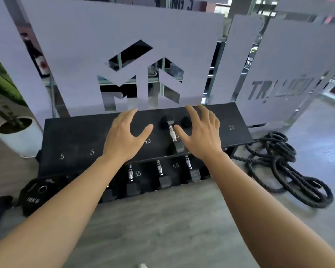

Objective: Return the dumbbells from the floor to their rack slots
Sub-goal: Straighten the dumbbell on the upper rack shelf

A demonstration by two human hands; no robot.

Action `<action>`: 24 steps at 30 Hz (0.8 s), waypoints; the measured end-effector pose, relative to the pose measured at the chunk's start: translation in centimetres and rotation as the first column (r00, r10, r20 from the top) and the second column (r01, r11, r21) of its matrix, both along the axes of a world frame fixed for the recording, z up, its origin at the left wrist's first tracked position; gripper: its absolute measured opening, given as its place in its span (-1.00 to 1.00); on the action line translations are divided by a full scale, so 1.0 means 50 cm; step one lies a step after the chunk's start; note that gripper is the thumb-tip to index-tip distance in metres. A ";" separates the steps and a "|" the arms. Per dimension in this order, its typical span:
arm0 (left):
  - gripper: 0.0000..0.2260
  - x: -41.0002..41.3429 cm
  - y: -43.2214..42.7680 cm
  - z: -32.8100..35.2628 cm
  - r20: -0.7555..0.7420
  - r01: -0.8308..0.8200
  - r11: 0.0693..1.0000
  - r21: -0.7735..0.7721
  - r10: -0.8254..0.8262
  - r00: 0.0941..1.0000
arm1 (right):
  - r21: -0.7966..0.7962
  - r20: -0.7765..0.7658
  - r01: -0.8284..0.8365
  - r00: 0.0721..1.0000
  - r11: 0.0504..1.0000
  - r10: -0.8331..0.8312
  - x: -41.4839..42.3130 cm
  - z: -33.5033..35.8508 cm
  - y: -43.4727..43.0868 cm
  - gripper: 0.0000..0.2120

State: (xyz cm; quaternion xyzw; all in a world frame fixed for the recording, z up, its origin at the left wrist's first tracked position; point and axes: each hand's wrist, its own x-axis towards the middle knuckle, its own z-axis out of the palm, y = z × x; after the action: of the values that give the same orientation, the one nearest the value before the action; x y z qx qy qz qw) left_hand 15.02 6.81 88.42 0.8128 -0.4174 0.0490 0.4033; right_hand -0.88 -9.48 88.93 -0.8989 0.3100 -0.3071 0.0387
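Observation:
A black two-tier dumbbell rack (75,136) stands against a frosted glass wall, its top shelf chalked with 5, 5, 10 and 20. Two black hex dumbbells lie on that shelf: one (172,132) with a chrome handle shows fully, the other (186,121) is mostly hidden behind my right hand (199,132). Both hands hover over the top shelf with fingers spread and nothing in them; my left hand (124,136) is left of the dumbbells. Three dumbbells (131,176) (161,174) (190,168) sit on the lower tier by the marks 35 and 40.
A coiled black battle rope (282,167) lies on the grey floor right of the rack. A 10 kg weight plate (39,192) leans at the rack's lower left. A white pot with a plant (17,140) stands at the left.

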 end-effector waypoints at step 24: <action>-0.70 0.383 -0.733 -0.294 -0.300 0.114 0.949 0.295 -0.021 0.954 | 0.588 -0.056 0.141 0.989 0.797 -0.133 0.372 -0.341 -0.629 -0.58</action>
State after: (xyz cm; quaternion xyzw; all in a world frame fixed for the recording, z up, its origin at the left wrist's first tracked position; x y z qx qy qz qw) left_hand 34.19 -29.84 73.69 0.8492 -0.3835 -0.1516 0.3300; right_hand 17.72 -40.93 71.87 -0.8194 0.4544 -0.1923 0.2919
